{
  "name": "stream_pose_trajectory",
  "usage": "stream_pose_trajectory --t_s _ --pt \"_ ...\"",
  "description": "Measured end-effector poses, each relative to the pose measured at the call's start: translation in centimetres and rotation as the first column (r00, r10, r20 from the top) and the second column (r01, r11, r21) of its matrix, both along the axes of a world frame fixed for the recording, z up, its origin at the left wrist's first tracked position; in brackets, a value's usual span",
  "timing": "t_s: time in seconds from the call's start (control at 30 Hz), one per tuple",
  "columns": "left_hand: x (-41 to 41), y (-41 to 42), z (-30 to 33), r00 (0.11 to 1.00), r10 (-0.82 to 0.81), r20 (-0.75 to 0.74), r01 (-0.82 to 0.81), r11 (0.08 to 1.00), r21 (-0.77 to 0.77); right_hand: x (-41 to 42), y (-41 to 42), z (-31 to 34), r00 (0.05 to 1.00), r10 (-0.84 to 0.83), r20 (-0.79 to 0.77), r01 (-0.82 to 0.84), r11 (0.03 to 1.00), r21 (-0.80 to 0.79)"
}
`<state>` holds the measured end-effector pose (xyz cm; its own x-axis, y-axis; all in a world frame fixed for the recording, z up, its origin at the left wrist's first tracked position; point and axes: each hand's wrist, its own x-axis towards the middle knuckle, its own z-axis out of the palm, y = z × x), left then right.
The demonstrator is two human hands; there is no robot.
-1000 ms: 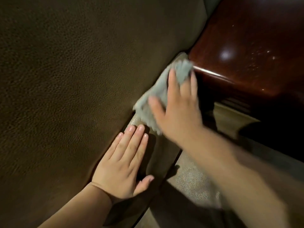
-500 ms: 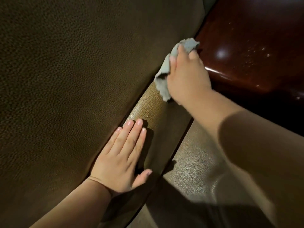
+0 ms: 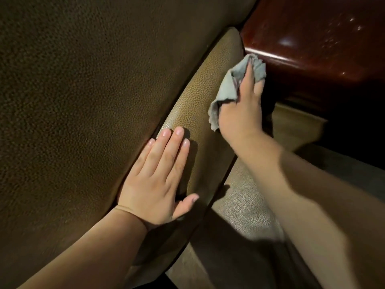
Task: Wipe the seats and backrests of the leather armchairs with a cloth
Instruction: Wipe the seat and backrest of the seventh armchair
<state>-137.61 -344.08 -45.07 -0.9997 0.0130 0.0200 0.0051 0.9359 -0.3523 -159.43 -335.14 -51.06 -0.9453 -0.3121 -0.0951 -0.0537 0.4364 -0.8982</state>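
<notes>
Brown leather fills most of the view: a big dark cushion (image 3: 83, 122) of the armchair takes up the whole left side. Beside it runs a lighter tan leather strip (image 3: 208, 90), bumpy like tiny pebbles. This strip is long and thin, and it runs from the bottom middle up toward the top right.

The left hand (image 3: 158, 180) lies flat on the lower part of the strip, right at the seam where the strip meets the dark cushion. Its fingers are straight and close together, pointing up along the strip, and the thumb sticks out to the right. Its grip is open and holds nothing.

The right hand (image 3: 241, 109) is higher up, near the top end of the strip. Its grip is closed around a grey cloth (image 3: 229, 86), all bunched up (it looks soft and crumpled). The cloth is longer than it is wide. Its long way runs from the lower left to the upper right, almost the same way as the strip. One end pokes out past the fingertips and the other end hangs below the hand. The cloth touches the right edge of the strip.

Just past the cloth sits a shiny dark red wooden piece (image 3: 312, 49), with small bright spots of light on it.
</notes>
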Motion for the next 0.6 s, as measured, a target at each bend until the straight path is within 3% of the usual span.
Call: stream_pose_trajectory --t_s 0.07,0.13,0.23,0.3,0.4,0.43,0.5,0.6 --pt "0.0 0.0 0.0 1.000 -0.001 -0.008 0.001 1.000 0.003 3.2 0.5 -0.2 0.998 0.000 -0.060 -0.001 1.000 -0.028" --pt "0.0 0.0 0.0 1.000 -0.002 -0.009 0.002 1.000 0.007 8.7 2.7 -1.9 0.987 0.118 -0.107 -0.117 0.993 0.014" --pt "0.0 0.0 -0.1 1.000 -0.005 -0.010 0.005 1.000 -0.006 11.0 5.8 -4.6 0.960 0.280 0.031 -0.281 0.958 0.063" --pt "-0.1 -0.1 -0.2 1.000 -0.005 -0.014 0.005 1.000 -0.015 6.7 5.2 -5.9 0.969 0.227 0.095 -0.235 0.967 0.094" --pt "0.0 -0.1 -0.4 1.000 0.000 -0.023 -0.001 1.000 -0.030 -0.7 2.8 -6.0 0.969 -0.032 0.243 0.019 0.998 0.056" --pt "0.0 -0.1 -0.5 1.000 0.000 -0.027 -0.001 1.000 -0.032 -1.3 2.1 -5.5 0.967 -0.048 0.249 0.022 0.994 0.105" --pt "0.0 0.0 -0.4 1.000 0.006 -0.031 -0.006 1.000 -0.026 1.7 1.4 -3.8 0.988 0.047 0.148 -0.077 0.975 0.206" --pt "0.0 0.0 -0.5 0.999 0.001 -0.036 -0.001 1.000 -0.010 7.9 2.1 -0.9 0.973 0.231 -0.031 -0.230 0.973 0.032"
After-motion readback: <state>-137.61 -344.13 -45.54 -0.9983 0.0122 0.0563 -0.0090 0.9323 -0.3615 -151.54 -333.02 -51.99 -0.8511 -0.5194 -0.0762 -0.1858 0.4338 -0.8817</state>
